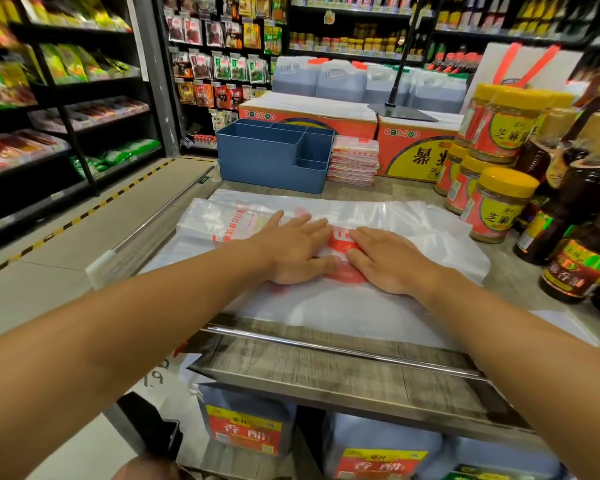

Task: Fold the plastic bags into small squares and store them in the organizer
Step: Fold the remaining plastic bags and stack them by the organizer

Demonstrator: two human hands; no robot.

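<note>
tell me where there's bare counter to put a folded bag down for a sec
Bare counter runs between the spread plastic bag and the orange cartons. A smaller strip lies right of the bag toward the dark bottles. The far right is crowded with jars; the blue organizer and folded stack fill the back left.

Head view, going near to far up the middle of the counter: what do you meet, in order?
Metal rail → plastic bag, with left hand and right hand pressed flat on it side by side → blue organizer → cartons → jugs → back shelves.
</note>
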